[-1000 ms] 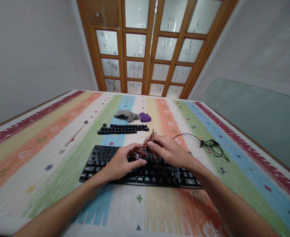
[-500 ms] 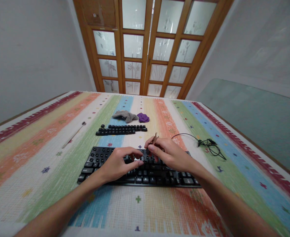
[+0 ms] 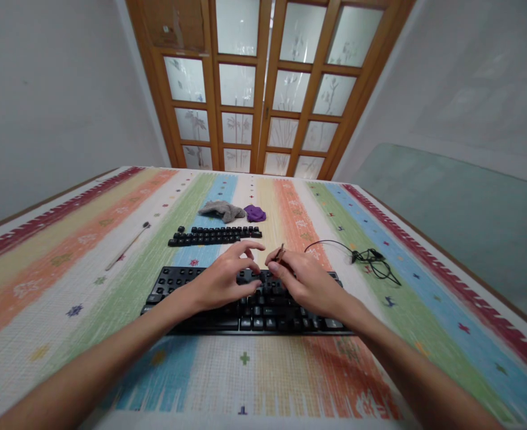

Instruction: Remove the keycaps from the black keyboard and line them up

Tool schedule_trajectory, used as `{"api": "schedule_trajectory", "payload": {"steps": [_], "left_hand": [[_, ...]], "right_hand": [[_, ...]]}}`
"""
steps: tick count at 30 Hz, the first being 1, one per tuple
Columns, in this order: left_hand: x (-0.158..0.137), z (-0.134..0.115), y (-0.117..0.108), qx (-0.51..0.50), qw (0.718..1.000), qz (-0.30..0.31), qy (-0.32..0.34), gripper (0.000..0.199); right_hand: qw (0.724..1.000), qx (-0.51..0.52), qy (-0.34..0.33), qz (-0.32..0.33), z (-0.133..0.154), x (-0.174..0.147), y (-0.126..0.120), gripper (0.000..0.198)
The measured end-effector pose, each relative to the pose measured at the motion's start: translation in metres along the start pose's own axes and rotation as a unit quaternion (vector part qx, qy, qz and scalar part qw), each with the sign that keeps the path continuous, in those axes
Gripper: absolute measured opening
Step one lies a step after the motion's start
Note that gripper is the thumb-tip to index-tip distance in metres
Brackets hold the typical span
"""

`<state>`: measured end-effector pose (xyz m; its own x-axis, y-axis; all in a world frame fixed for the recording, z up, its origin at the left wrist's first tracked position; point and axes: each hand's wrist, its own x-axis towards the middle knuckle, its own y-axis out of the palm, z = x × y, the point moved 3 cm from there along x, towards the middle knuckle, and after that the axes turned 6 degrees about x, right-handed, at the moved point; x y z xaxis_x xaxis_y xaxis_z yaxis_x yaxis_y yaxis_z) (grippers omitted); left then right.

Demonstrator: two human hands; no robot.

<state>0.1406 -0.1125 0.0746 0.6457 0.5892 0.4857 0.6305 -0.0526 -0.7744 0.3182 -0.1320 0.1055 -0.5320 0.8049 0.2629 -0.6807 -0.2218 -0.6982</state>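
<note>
A black keyboard (image 3: 227,322) lies in front of me, with keycaps off its far rows and bare switches showing at the far left. My left hand (image 3: 227,278) hovers over its middle, fingers spread and thumb apart, with nothing seen in it. To its right, my right hand (image 3: 306,280) pinches a small, thin, brownish tool (image 3: 281,251) whose tip points up. The tool's lower part is hidden by the fingers. Loose black keycaps (image 3: 214,235) stand in two rows beyond the keyboard.
Behind the keycaps lie a grey cloth (image 3: 222,210) and a purple cloth (image 3: 255,213). A thin brush (image 3: 128,245) rests at the left. The keyboard's black cable (image 3: 373,263) is bundled at the right. A striped cloth (image 3: 245,376) covers the table.
My left hand has lifted and its fingers have spread, moving away from the right hand. My right hand stays pinched on the tool. The view has shifted slightly.
</note>
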Motion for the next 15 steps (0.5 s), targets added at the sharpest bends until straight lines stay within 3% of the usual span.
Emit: {"api": "schedule_trajectory", "payload": {"steps": [5, 10, 15], "left_hand": [[0.021, 0.031, -0.008, 0.111, 0.993, -0.029, 0.038, 0.006], [0.037, 0.078, 0.002, 0.235, 0.971, 0.026, 0.040, 0.005], [0.041, 0.099, 0.014, 0.288, 0.956, 0.048, 0.028, 0.007]], "right_hand": [[1.000, -0.003, 0.023, -0.015, -0.008, -0.008, -0.003, 0.023], [0.999, 0.007, 0.014, -0.029, -0.006, -0.016, -0.006, 0.022], [0.999, 0.020, 0.015, -0.027, -0.004, -0.026, -0.007, 0.023]]}}
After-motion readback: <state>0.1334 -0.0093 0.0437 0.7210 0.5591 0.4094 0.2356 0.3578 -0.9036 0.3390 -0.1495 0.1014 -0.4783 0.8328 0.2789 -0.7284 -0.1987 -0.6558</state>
